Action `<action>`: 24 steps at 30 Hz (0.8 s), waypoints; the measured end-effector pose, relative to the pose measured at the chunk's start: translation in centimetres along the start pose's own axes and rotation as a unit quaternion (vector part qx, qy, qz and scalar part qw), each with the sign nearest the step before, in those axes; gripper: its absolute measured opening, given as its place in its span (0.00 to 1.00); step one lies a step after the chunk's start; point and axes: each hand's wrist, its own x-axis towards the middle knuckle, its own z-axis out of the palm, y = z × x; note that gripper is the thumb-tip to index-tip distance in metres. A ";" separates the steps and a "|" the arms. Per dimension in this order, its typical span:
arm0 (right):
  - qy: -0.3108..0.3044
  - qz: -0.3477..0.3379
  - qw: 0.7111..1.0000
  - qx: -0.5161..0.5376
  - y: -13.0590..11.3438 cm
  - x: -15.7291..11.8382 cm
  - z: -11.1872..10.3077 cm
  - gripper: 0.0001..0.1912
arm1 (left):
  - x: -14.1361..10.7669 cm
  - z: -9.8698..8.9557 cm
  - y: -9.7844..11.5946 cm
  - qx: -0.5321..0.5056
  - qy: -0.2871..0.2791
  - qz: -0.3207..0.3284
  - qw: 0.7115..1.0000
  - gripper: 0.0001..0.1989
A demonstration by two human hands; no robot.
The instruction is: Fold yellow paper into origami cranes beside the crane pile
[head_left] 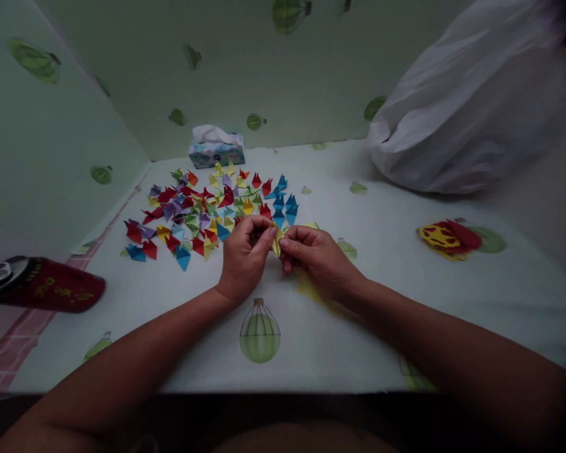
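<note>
Between the fingertips of both hands is a small folded yellow paper point(276, 241), partly hidden by the fingers. My left hand point(248, 255) pinches its left side with thumb and curled fingers. On its right side, my right hand point(317, 259) is closed with thumb against index finger. Just beyond the hands lies a spread of small folded paper pieces point(187, 211) in red, blue, yellow, green and purple, with pointed tips. Under my right hand a blurred yellow patch point(314, 289) shows on the white tabletop.
A red can point(51, 286) is at the left edge. A tissue box point(217, 153) stands by the back wall. At the back right hangs or rests a large white bag point(446, 126). Red and yellow flat pieces point(446, 238) lie on the table point(198, 352) at right.
</note>
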 end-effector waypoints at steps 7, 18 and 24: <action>0.015 -0.029 0.995 -0.097 -0.3 0.0 0.0 0.18 | 0.0 0.2 0.3 -0.017 0.001 -0.013 1.000 0.04; 0.007 -0.020 0.995 -0.100 -0.4 0.0 0.0 0.19 | 0.0 0.3 0.0 -0.005 -0.005 -0.002 1.000 0.04; -0.015 -0.009 0.999 -0.042 -0.1 0.0 0.0 0.18 | 0.0 0.3 -0.3 0.006 0.009 0.023 1.000 0.03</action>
